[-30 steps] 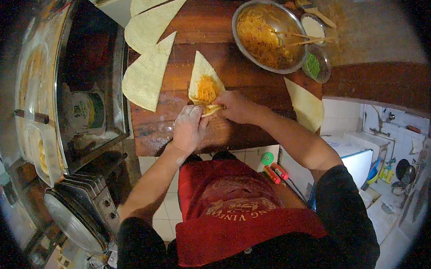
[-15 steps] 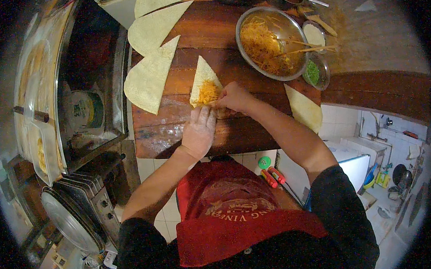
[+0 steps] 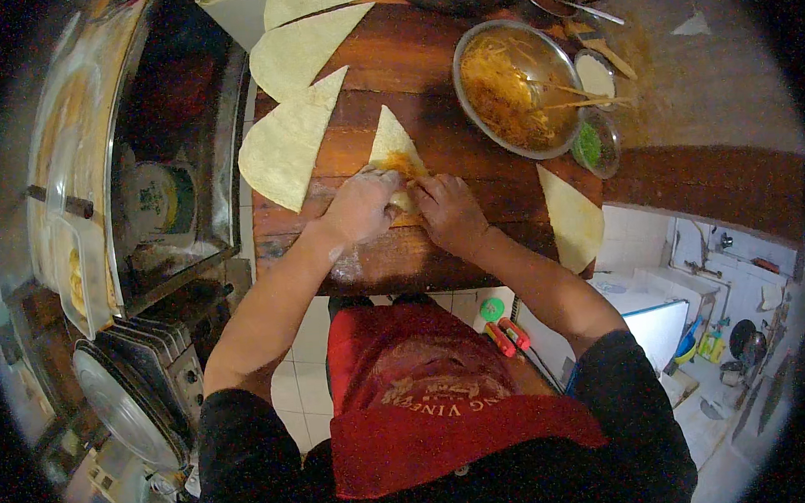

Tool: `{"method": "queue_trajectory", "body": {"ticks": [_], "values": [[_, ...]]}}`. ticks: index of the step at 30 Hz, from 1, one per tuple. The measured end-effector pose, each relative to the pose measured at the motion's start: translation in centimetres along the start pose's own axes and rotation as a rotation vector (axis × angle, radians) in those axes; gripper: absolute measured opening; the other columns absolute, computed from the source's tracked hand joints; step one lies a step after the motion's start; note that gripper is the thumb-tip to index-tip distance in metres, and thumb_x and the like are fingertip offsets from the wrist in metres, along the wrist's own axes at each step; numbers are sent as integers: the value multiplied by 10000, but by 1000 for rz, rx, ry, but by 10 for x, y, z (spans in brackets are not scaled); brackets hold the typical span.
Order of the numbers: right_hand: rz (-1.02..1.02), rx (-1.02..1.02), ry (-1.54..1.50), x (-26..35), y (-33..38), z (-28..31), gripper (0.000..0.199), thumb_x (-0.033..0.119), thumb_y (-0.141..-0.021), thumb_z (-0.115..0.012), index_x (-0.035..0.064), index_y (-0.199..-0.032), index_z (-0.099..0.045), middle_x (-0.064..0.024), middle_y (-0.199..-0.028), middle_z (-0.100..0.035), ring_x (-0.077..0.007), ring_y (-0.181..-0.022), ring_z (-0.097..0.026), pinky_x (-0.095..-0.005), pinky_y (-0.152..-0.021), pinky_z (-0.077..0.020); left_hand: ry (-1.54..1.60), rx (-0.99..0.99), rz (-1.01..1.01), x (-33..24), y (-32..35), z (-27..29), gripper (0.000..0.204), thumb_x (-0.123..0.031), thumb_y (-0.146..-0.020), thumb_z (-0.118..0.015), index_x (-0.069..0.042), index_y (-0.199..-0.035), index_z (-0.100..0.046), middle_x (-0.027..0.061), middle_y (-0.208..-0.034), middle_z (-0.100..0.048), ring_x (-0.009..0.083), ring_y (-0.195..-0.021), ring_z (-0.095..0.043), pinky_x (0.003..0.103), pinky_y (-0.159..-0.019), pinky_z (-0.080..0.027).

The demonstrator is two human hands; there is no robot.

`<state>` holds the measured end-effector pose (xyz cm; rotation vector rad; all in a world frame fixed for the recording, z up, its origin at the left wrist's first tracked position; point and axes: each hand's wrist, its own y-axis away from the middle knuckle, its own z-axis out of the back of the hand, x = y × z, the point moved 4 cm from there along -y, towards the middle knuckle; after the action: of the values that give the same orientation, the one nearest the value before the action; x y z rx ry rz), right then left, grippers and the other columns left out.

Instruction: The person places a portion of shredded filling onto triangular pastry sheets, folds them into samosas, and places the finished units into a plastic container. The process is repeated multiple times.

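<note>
Hands both on the same piece: left hand (image 3: 361,206) and right hand (image 3: 451,212) sit side by side, fingers curled down onto the near edge of a pale wedge-shaped dough sheet (image 3: 391,143) with orange shredded filling (image 3: 404,165) on it. Looks like both are pinching or folding that near edge over the filling; the exact finger grip is hidden under the knuckles. The wedge lies flat on the wooden counter (image 3: 471,170), roughly centre, tip pointing away from the person. Larger dough wedge (image 3: 289,144) just left of it, apart from the left hand; two more wedges (image 3: 305,47) further back. Another dough wedge (image 3: 572,220) at the counter's right edge, near the right forearm, not touching it. Metal bowl of orange shredded filling (image 3: 512,86) back right, wooden sticks resting in it. Small bowl of green stuff (image 3: 594,143) and small bowl of white stuff (image 3: 595,73) just beside it. Metal fryer or oven box (image 3: 143,165) left of the counter. Red apron (image 3: 418,378) below.
</note>
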<state>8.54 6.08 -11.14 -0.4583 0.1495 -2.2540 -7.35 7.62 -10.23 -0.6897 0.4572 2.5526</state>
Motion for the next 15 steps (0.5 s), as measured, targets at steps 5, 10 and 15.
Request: {"method": "queue_trajectory", "body": {"ticks": [5,10,15], "values": [[-62,223,-211,-22,-23,-5,337,82,-760,-633,-5,-1085,-625,-172,-1038,-606,-351,-966,-558,-438,-852,-453,-85,-319,-97,-15,21,8,368,-116,-726,-687,4,-1058,-584,182,-1075,-617,380,-1066,-542,439,-895,-471],[-71,433,-345,-44,-37,-11,321,120,-751,-650,12,-1053,-644,-202,-1043,-619,-368,-1032,-559,-441,-889,-444,-183,-284,-82,-5,12,-10,359,-116,-726,-692,3,-1048,-591,188,-1076,-616,386,-1031,-556,442,-854,-480],[-330,742,-568,-24,-44,10,315,152,-756,-695,5,-1029,-637,-208,-1114,-611,-362,-1061,-568,-461,-862,-470,87,-89,12,2,17,-8,342,-122,-719,-706,-9,-1030,-618,211,-913,-647,380,-901,-619,457,-780,-497]]}}
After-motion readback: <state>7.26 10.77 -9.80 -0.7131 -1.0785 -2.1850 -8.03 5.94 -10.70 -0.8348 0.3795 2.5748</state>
